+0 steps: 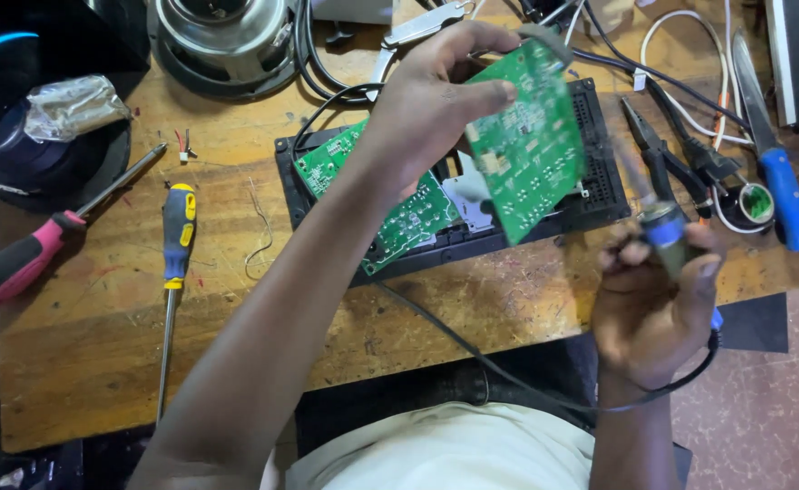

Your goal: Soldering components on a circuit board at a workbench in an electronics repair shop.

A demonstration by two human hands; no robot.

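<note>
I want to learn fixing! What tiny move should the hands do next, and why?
Probably bring the soldering iron in the right hand up toward the green circuit board, since the left hand holds it tilted up and the iron sits just below it, not touching.

Bare forearms, no sleeves; pale cream shirt.

The left hand point(436, 104) holds a green circuit board point(528, 145) tilted up above the wooden bench point(82, 345), its grip closed on the board's upper left edge. The right hand point(653, 308) is wrapped around a soldering iron point(661, 227) with a blue collar, blurred, its cable looping below the wrist. Under the raised board lies a black casing point(599, 172) with a second green board point(399, 218) inside. A yellow-and-blue screwdriver point(177, 245) and a pink-handled screwdriver point(27, 259) lie to the left, black pliers point(653, 145) to the right.
</note>
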